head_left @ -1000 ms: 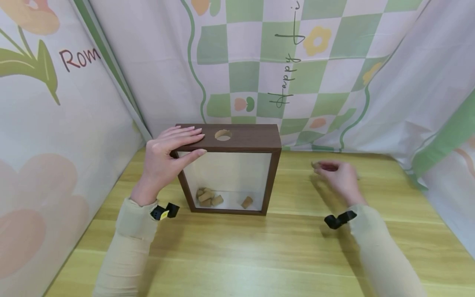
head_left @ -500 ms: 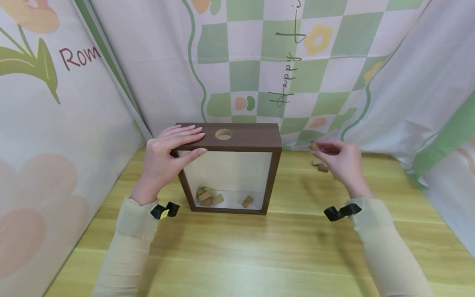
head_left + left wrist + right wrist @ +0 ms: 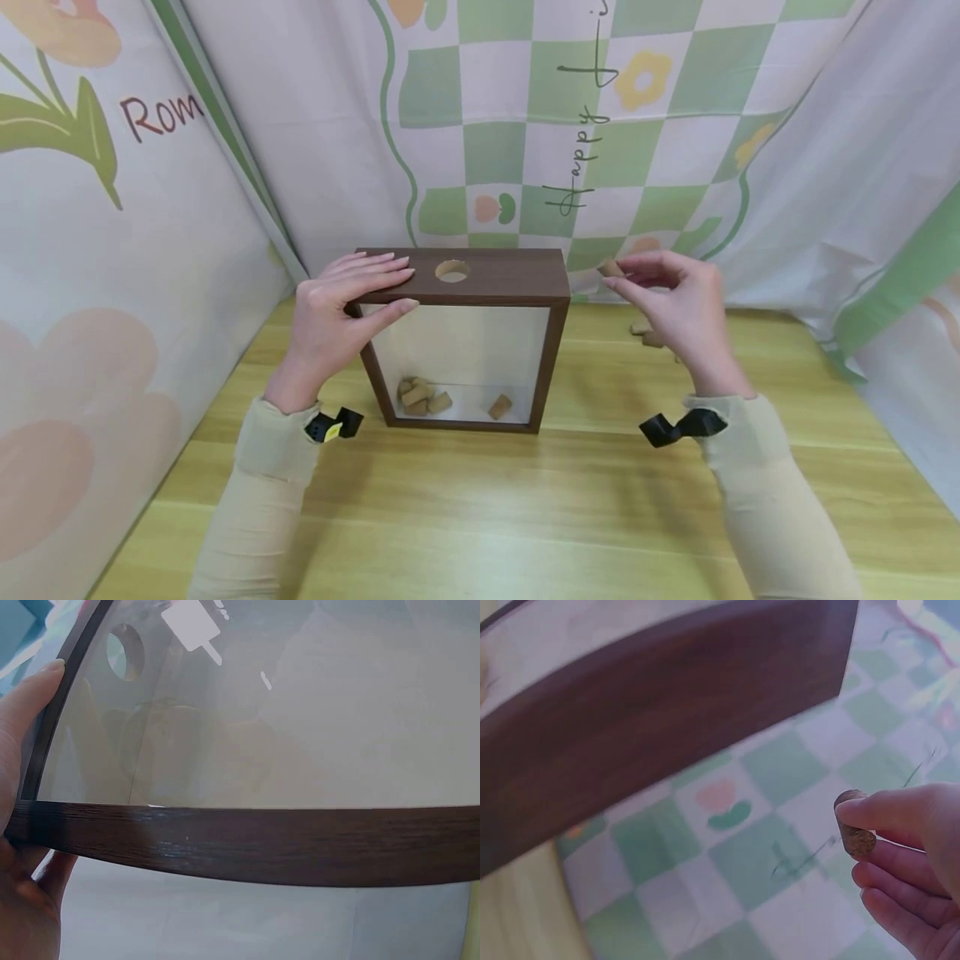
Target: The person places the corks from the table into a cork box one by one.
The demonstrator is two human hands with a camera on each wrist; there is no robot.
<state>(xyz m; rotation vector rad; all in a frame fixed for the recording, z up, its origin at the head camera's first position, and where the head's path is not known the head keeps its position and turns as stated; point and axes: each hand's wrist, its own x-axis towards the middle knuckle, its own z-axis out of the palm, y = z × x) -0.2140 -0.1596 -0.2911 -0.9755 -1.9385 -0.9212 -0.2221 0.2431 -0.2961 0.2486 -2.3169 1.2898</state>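
A dark wooden shadow box (image 3: pixel 487 279) with a clear front stands upright on the table, a round hole (image 3: pixel 453 272) in its top. At its upper left corner my left hand (image 3: pixel 337 321) grips the frame, fingers over the top and thumb at the front edge. My right hand (image 3: pixel 678 312) pinches a cork (image 3: pixel 611 267) between thumb and fingers, in the air to the right of the box's top. In the right wrist view the cork (image 3: pixel 855 829) is tilted, with the box's side panel (image 3: pixel 667 712) apart from it. Several corks (image 3: pixel 417 397) lie inside the box at the bottom.
A few loose corks (image 3: pixel 651 337) lie on the wooden table (image 3: pixel 480 508) beneath my right hand, partly hidden by it. Behind the box hangs a green and white checked curtain (image 3: pixel 558 150); another printed cloth (image 3: pixel 187 225) closes off the left side.
My right hand has picked up a cork from the table and lifted it up and left toward the box's top. The left hand and the box stay put.
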